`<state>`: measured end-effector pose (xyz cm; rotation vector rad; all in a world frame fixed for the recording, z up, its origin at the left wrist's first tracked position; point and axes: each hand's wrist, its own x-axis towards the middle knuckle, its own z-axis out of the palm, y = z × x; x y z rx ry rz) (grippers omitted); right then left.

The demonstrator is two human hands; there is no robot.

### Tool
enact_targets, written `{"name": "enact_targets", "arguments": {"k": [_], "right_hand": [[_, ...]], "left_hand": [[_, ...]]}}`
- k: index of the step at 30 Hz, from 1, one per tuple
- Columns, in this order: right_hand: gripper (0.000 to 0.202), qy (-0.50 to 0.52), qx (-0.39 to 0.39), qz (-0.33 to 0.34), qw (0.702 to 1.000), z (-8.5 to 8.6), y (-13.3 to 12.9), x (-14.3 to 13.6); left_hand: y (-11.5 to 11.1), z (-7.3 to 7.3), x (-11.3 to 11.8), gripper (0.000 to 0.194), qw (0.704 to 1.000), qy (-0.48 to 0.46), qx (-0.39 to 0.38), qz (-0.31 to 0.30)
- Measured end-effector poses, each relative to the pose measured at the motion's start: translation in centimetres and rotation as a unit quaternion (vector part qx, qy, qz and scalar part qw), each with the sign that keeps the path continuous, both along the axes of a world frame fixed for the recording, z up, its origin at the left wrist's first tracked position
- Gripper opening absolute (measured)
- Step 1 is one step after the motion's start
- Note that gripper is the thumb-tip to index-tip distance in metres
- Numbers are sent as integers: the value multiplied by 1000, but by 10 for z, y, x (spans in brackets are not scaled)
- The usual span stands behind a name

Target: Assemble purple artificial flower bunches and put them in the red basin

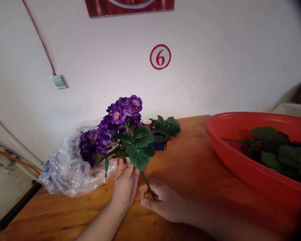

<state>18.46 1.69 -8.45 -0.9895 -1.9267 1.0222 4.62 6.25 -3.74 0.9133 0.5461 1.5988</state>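
A bunch of purple flowers (pixel 125 112) with broad green leaves (pixel 141 142) stands above the wooden table, its thin green stem slanting down to the right. My left hand (pixel 126 180) is closed under the leaves around the upper part of the bunch; the leaves hide some of its fingertips. Lower down, my right hand (pixel 160 199) pinches the end of the stem between thumb and fingers. Behind the bunch on the left, more purple flowers (pixel 88 144) lie in crumpled clear plastic wrapping (pixel 72 170).
On the right, a large red basin (pixel 231 160) holds green leaves and a stem. Behind my hands are a round dark-blue container (pixel 160 142), a red cup (pixel 147 123) and loose green leaves (pixel 172 125). The wooden table (pixel 190 160) meets a white wall.
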Motion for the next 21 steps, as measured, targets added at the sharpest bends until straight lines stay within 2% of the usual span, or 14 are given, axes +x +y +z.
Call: {"name": "enact_targets", "arguments": {"k": [1, 3, 6, 9, 13, 16, 18, 21], "right_hand": [[15, 5, -17, 21, 1000, -1, 0, -3], [23, 41, -66, 39, 996, -4, 3, -5], [33, 153, -131, -14, 979, -7, 15, 3], [36, 292, -84, -82, 949, 4, 28, 24], [39, 440, 21, -145, 886, 40, 40, 56], [35, 502, 68, -208, 837, 61, 47, 76], [32, 500, 80, -231, 831, 65, 52, 85], [31, 461, 64, -240, 852, 58, 62, 91]], "left_hand": [[0, -2, 0, 27, 1000, 7, 0, -11], [1, -4, 1, 26, 999, 23, 10, -28], [3, -6, 1, 23, 996, 46, 40, -61], [4, -10, 1, 32, 991, 80, 44, -93], [5, -19, 3, 37, 986, 111, 23, -121], [5, -24, 5, 34, 984, 119, 14, -133], [6, -25, 6, 31, 983, 122, 12, -137], [5, -25, 7, 27, 980, 126, 4, -151]]}}
